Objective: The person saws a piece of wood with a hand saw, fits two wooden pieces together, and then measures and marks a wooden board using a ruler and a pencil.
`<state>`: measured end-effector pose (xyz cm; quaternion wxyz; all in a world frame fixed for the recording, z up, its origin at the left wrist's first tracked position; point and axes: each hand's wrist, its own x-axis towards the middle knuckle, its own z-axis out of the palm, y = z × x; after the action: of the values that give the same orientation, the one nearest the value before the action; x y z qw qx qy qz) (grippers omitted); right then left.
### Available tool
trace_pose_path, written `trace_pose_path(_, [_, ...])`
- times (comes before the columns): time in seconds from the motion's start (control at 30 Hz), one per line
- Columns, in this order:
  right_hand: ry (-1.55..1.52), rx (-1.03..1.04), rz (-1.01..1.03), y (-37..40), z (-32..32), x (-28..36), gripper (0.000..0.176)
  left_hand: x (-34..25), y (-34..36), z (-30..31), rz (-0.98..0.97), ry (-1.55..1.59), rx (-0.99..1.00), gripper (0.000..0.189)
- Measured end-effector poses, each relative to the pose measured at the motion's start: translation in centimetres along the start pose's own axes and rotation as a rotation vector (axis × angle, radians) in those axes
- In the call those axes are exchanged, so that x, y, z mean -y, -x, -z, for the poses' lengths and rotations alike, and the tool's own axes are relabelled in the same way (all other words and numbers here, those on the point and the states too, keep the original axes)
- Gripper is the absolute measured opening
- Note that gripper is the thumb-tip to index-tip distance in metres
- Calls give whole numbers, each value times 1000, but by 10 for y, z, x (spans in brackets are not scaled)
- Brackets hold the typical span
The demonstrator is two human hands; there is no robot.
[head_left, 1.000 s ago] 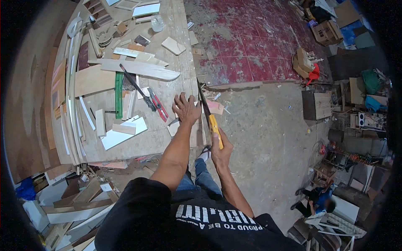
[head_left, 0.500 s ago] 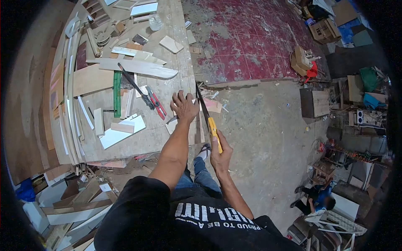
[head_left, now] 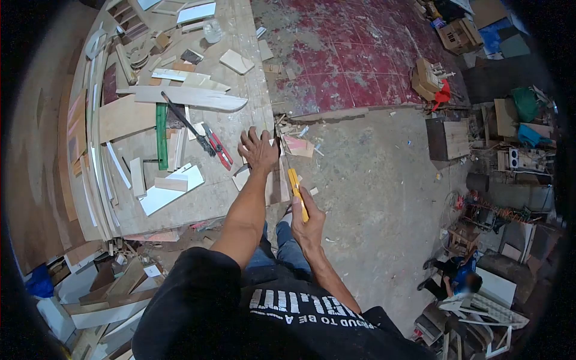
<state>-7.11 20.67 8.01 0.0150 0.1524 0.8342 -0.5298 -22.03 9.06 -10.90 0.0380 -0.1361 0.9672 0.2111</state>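
the saw (head_left: 296, 183) had slid nearer me, my right hand (head_left: 309, 225) clenched round it; my left hand (head_left: 260, 153) splayed near red tool (head_left: 221, 150), white board (head_left: 155, 202).

black short-sleeved T-shirt (head_left: 276, 339) | white lettering (head_left: 294, 305) incl. "PROUD TO BE A" | blue jeans (head_left: 292, 252)

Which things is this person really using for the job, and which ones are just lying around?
Probably for the job:
yellow-handled saw, held in the right grip
brown wood at the edge of the workbench, by the left grip

Seems just lying about:
red tool
green strip
white panel
clear jar
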Motion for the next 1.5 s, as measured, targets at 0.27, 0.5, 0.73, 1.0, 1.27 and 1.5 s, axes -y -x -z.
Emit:
trace_pose_path(0.27, [-1,-43,58,14,2,-20,37,-4,2,6,28,-14,72,48])
trace_pose_path(0.5, [-56,-22,47,35,-5,-64,39,-5,-2,4,17,-80,40,49])
trace_pose_path(0.73, [-108,-44,139,38,-14,-92,39,-6,0,8,16,-64,56,50])
trace_pose_path(1.0, [-72,-116,218,44,-11,-103,38,-6,0,7,12,-57,57,48])
trace_pose_path(1.27, [-67,-90,152,56,-6,-111,37,-5,1,6,14,-68,64,51])
trace_pose_path(1.5, [-79,-69,197,63,-4,-118,38,-4,5,2,32,-60,35,53])
